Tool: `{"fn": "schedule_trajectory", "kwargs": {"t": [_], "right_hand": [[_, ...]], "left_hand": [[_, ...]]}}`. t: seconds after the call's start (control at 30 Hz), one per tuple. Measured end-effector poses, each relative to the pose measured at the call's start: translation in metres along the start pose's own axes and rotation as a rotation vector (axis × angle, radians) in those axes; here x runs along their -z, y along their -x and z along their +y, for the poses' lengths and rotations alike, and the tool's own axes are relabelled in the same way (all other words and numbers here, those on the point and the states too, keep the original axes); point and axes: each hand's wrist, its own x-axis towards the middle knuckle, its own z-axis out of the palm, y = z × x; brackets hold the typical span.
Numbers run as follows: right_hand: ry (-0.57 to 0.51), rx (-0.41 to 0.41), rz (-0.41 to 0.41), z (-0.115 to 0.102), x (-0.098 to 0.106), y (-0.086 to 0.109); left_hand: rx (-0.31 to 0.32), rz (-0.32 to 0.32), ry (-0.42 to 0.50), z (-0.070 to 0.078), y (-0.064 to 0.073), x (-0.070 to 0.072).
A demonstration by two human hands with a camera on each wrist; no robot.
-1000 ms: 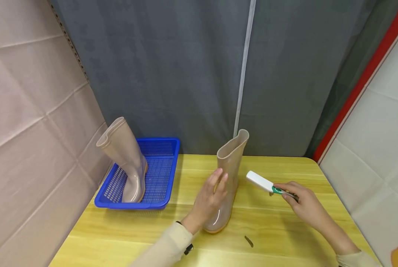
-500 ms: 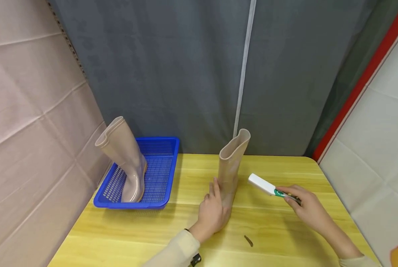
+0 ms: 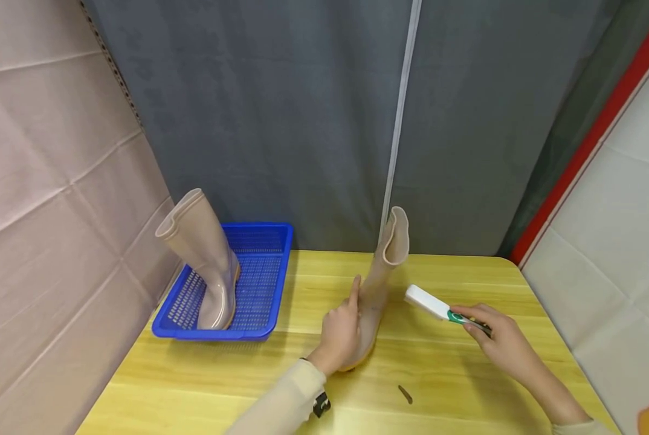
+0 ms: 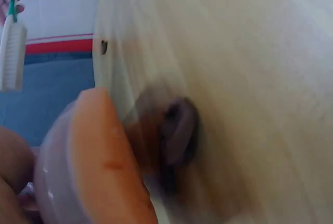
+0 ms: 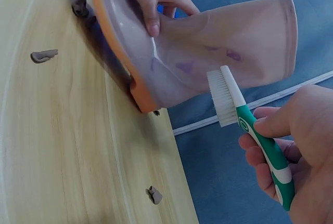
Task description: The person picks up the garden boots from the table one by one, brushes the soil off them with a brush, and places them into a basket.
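A pale pinkish rain boot (image 3: 377, 290) with an orange sole leans above the wooden table, its toe toward me. My left hand (image 3: 339, 338) grips it around the foot and ankle; in the right wrist view the thumb lies across the instep. Small dark smudges mark the shaft there. My right hand (image 3: 501, 335) holds a scrubbing brush (image 3: 428, 301) by its green and white handle, and its white bristles face the boot's shaft with a gap between. The left wrist view shows the boot's orange sole (image 4: 106, 156) close over a dark brown clump (image 4: 179, 130).
At the left, a blue plastic basket (image 3: 283, 284) holds a second matching boot (image 3: 207, 260), leaning. Several brown clumps lie about the table, among them one near the front (image 3: 405, 394) and one by the edge (image 5: 154, 195). A grey curtain (image 3: 270, 121) hangs behind the table.
My left hand has slid from spread fingers on the shaft to a grip lower down. The boot has turned and tilted, its opening now facing right. The brush has barely moved.
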Motion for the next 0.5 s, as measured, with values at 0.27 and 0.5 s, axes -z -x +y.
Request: {"fn": "schedule_trajectory", "kwargs": {"t": [0.27, 0.5], "right_hand": [[0.029, -0.053, -0.026, 0.000, 0.000, -0.003], [0.020, -0.050, -0.038, 0.002, -0.003, -0.005]], "left_hand": [[0.109, 0.033, 0.078, -0.019, -0.018, 0.018], [0.166, 0.141, 0.092, -0.044, -0.051, 0.062]]}}
